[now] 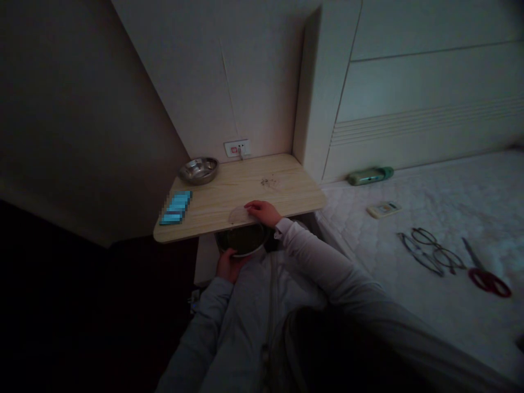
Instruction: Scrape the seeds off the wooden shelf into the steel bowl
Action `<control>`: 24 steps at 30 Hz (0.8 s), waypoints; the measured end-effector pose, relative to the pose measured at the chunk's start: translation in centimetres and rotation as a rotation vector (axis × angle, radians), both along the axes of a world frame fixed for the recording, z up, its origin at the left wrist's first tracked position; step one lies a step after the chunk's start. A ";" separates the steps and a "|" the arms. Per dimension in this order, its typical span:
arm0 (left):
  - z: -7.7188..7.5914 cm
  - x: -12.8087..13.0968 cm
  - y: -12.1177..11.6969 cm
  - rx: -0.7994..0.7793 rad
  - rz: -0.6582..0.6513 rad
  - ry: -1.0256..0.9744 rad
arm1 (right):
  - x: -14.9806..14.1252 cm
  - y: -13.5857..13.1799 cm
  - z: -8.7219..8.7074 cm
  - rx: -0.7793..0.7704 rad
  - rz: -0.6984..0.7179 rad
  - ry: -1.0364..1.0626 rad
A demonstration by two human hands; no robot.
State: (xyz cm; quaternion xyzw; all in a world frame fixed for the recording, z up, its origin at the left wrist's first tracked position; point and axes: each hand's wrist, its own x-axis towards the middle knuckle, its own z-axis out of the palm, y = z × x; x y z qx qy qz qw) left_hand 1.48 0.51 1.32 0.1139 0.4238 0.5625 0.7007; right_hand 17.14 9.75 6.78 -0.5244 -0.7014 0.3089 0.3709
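My left hand point(232, 266) is closed on the near rim of a round bowl point(250, 252), held just below the front edge of a small wooden table point(213, 203). Dark, greenish contents point(243, 239) show inside the bowl. Above it, at the table edge, my right hand point(264, 212) pinches a thin, pale, see-through piece point(237, 215) lying flat against the tabletop; its exact kind is unclear in the dim light. Farther back on the wood is a small scatter of dark bits point(269, 181).
A steel bowl point(199, 171) and a lit phone point(177, 207) occupy the table's left side. A socket point(237, 148) is on the wall behind. On the bed point(347, 218) lie a green object point(369, 176), a remote point(383, 209), glasses point(436, 250) and red-handled scissors point(489, 282).
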 end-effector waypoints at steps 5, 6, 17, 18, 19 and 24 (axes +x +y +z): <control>0.0 0.0 0.0 0.007 0.002 -0.001 | 0.1 0.1 -0.1 -0.010 0.007 0.027; 0.0 0.0 0.0 0.006 0.001 -0.001 | 0.1 0.1 -0.2 -0.013 0.006 0.034; 0.1 0.0 -0.2 0.002 -0.023 0.025 | 1.5 0.3 0.7 -0.060 -0.006 0.141; 0.2 0.0 -0.3 -0.003 -0.032 0.029 | 2.2 0.6 0.7 -0.058 -0.030 0.147; 0.2 0.0 -0.3 -0.007 -0.044 0.033 | 3.0 0.9 0.7 -0.055 -0.061 0.150; 0.5 0.2 -0.2 -0.036 -0.125 0.060 | 5.9 2.3 0.1 -0.041 -0.192 0.131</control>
